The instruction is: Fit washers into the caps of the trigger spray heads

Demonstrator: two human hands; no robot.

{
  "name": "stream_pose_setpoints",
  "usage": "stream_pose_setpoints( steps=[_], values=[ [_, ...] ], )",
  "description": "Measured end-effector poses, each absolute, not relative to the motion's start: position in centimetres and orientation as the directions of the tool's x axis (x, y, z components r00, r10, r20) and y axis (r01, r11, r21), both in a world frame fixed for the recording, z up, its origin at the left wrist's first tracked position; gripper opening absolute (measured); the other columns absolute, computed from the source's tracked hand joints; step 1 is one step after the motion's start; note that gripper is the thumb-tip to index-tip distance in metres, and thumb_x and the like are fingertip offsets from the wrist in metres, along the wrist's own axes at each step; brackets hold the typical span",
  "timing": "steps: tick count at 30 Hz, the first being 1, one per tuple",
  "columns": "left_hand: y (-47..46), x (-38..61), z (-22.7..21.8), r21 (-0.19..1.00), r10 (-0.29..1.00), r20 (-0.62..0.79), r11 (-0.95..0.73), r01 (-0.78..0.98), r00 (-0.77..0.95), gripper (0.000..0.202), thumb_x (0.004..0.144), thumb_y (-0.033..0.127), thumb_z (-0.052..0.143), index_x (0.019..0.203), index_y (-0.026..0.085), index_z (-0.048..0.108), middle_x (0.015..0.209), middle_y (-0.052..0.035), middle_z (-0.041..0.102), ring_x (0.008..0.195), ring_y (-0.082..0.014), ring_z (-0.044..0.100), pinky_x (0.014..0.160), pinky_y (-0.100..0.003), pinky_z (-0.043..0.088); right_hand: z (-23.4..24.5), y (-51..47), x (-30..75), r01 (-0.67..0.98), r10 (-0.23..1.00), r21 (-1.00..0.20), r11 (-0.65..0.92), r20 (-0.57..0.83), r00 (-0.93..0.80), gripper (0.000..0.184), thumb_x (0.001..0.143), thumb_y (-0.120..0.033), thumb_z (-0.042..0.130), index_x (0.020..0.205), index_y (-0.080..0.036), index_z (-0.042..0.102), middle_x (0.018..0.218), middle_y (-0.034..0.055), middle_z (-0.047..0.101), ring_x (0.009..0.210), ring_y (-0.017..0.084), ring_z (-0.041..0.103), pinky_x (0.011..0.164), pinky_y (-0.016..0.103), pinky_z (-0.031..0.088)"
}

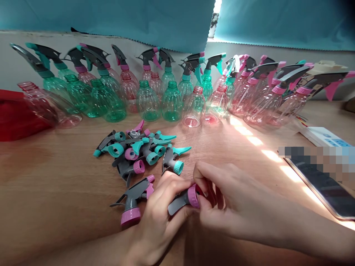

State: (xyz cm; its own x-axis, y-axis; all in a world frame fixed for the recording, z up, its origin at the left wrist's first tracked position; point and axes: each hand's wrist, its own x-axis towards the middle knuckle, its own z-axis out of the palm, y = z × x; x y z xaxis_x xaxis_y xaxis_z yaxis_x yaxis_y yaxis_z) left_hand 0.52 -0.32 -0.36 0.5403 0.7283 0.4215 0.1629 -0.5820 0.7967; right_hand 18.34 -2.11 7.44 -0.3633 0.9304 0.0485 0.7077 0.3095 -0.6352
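Observation:
My left hand (163,203) is wrapped round a grey trigger spray head (179,203), whose pink collar faces right. At the collar's opening, the thumb and fingers of my right hand (224,195) are pinched together; whatever they hold is hidden. Just left of my left hand lies another spray head (133,197), grey with a pink collar. Beyond my hands, a loose pile of grey spray heads (135,147) has turquoise and pink collars and triggers. One with a turquoise collar (177,166) sits at the pile's right edge, close to my knuckles.
Open green bottles (148,103) and pink bottles (194,111) stand in front of bottles fitted with spray heads (257,92) along the wall. A phone (318,184) and a white power strip (327,136) lie at right. Something red (22,118) sits at far left.

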Motion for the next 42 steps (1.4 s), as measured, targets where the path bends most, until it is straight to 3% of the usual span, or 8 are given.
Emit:
stream_pose_setpoints(
  steps=[4, 10, 15, 23, 26, 32, 36, 42],
  values=[
    [-0.4, 0.4, -0.5, 0.788, 0.725, 0.427, -0.592, 0.17, 0.54, 0.024, 0.09, 0.014, 0.054, 0.112, 0.024, 0.053, 0.101, -0.0032, 0.058, 0.094, -0.0196, 0.052, 0.083, -0.031, 0.043, 7.5, -2.3, 18.1, 0.736, 0.927, -0.586, 0.339, 0.077, -0.366, 0.016, 0.072, -0.015, 0.052, 0.068, -0.023, 0.039, 0.057, -0.0056, 0.05, 0.046, 0.01, 0.041, 0.041, 0.025, 0.024],
    [-0.3, 0.3, -0.3, 0.778, 0.721, 0.408, -0.596, 0.201, 0.56, 0.024, 0.091, 0.022, 0.055, 0.115, 0.023, 0.053, 0.104, -0.0034, 0.057, 0.096, -0.0197, 0.051, 0.085, -0.03, 0.041, 7.2, -2.9, 18.4, 0.81, 0.911, -0.422, 0.406, 0.12, -0.395, 0.014, 0.069, -0.014, 0.052, 0.072, -0.023, 0.041, 0.053, -0.0041, 0.048, 0.041, 0.011, 0.036, 0.039, 0.028, 0.019],
    [-0.1, 0.5, -0.1, 0.767, 0.713, 0.427, -0.611, 0.195, 0.556, 0.023, 0.092, 0.023, 0.055, 0.115, 0.021, 0.053, 0.101, -0.0028, 0.056, 0.095, -0.0185, 0.05, 0.085, -0.028, 0.04, 7.5, -2.5, 19.2, 0.799, 0.916, -0.508, 0.323, -0.046, -0.399, 0.014, 0.073, -0.012, 0.052, 0.075, -0.022, 0.042, 0.061, -0.0048, 0.051, 0.048, 0.01, 0.043, 0.043, 0.024, 0.027],
    [-0.1, 0.6, -0.1, 0.782, 0.708, 0.438, -0.604, 0.153, 0.555, 0.024, 0.091, 0.022, 0.057, 0.115, 0.023, 0.053, 0.101, -0.0007, 0.058, 0.095, -0.0164, 0.052, 0.085, -0.026, 0.04, 8.4, -2.2, 20.8, 0.714, 0.886, -0.624, 0.316, -0.076, -0.458, 0.011, 0.092, -0.032, 0.045, 0.085, -0.024, 0.045, 0.071, -0.0071, 0.052, 0.054, 0.007, 0.045, 0.047, 0.02, 0.034],
    [-0.1, 0.7, -0.1, 0.801, 0.735, 0.401, -0.571, 0.18, 0.547, 0.025, 0.091, 0.024, 0.058, 0.116, 0.025, 0.053, 0.101, 0.0003, 0.059, 0.094, -0.016, 0.053, 0.084, -0.026, 0.04, 8.6, -1.9, 21.6, 0.719, 0.887, -0.628, 0.299, -0.094, -0.451, 0.012, 0.093, -0.037, 0.046, 0.09, -0.026, 0.048, 0.075, -0.0068, 0.055, 0.058, 0.007, 0.049, 0.051, 0.02, 0.04],
    [-0.3, 0.8, -0.1, 0.848, 0.806, 0.336, -0.484, 0.217, 0.487, 0.023, 0.089, 0.031, 0.061, 0.11, 0.03, 0.054, 0.099, 0.0028, 0.061, 0.093, -0.0162, 0.057, 0.082, -0.027, 0.041, 9.2, -1.4, 22.4, 0.599, 0.896, -0.779, 0.186, -0.116, -0.429, 0.009, 0.091, -0.034, 0.055, 0.097, -0.03, 0.059, 0.091, -0.0078, 0.065, 0.076, 0.007, 0.06, 0.063, 0.019, 0.048],
    [-0.3, 0.7, -0.2, 0.846, 0.816, 0.336, -0.481, 0.229, 0.471, 0.025, 0.086, 0.028, 0.065, 0.108, 0.033, 0.055, 0.096, 0.0053, 0.061, 0.09, -0.0144, 0.058, 0.081, -0.025, 0.041, 9.0, -1.1, 21.9, 0.496, 0.885, -0.843, 0.206, -0.055, -0.462, 0.008, 0.085, -0.022, 0.064, 0.091, -0.028, 0.066, 0.086, -0.0097, 0.069, 0.075, 0.006, 0.061, 0.066, 0.017, 0.049],
    [-0.4, 0.7, -0.4, 0.87, 0.825, 0.315, -0.449, 0.205, 0.469, 0.025, 0.085, 0.022, 0.065, 0.106, 0.031, 0.056, 0.098, 0.0042, 0.061, 0.091, -0.0155, 0.06, 0.082, -0.026, 0.043, 8.5, -0.8, 21.1, 0.51, 0.889, -0.823, 0.249, -0.014, -0.457, 0.006, 0.084, -0.026, 0.065, 0.085, -0.025, 0.071, 0.078, -0.009, 0.071, 0.069, 0.006, 0.062, 0.062, 0.016, 0.048]
  ],
)
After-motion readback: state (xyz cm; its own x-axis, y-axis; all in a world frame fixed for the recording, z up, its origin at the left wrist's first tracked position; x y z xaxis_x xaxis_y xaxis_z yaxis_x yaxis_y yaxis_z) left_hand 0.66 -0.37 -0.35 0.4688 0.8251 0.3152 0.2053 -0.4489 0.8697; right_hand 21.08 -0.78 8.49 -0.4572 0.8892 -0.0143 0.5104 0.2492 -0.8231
